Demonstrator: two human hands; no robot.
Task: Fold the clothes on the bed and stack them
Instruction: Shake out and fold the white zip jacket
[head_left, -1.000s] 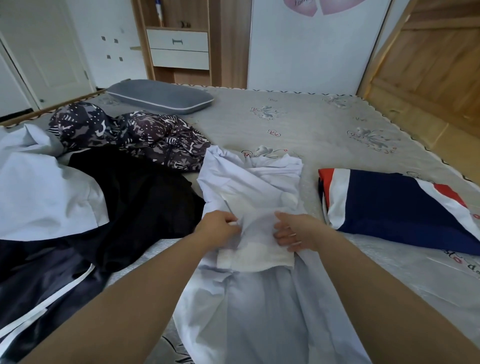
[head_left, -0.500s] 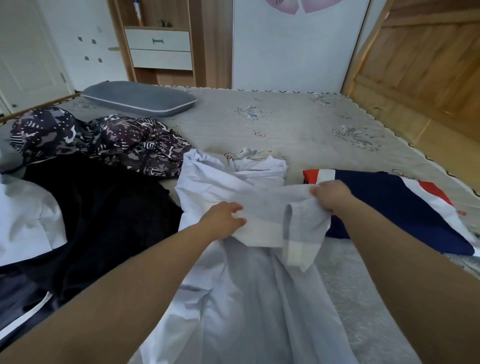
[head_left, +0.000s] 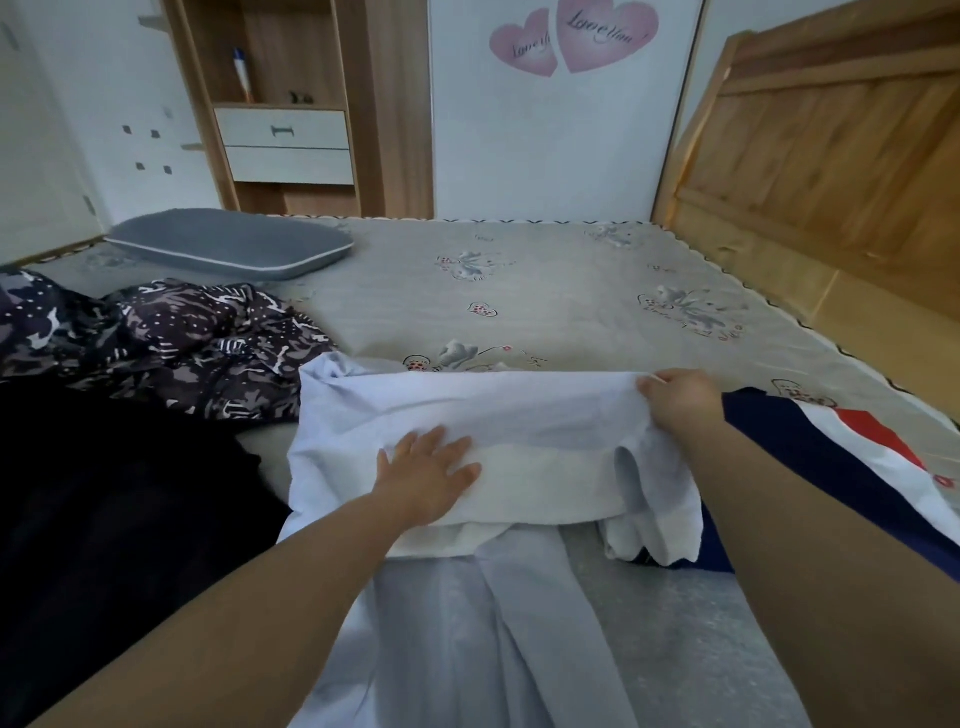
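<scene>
A pale blue-white garment (head_left: 498, 415) lies spread across the middle of the bed (head_left: 545, 291), its lower part trailing toward me. My left hand (head_left: 428, 475) presses flat on its left side with straight fingers. My right hand (head_left: 680, 402) pinches the garment's far right edge and holds it stretched out, with a loose flap hanging below it. A folded navy, white and red garment (head_left: 831, 457) lies at the right, partly under my right arm.
A dark patterned garment (head_left: 171, 343) and a black one (head_left: 114, 509) are heaped at the left. A grey pillow (head_left: 228, 244) lies at the far left of the bed. A wooden headboard (head_left: 831, 156) stands to the right, shelves with drawers (head_left: 285, 145) behind.
My right hand has pulled the garment's edge out to the right and farther away. My left hand has let go of the fabric and now lies flat on it.
</scene>
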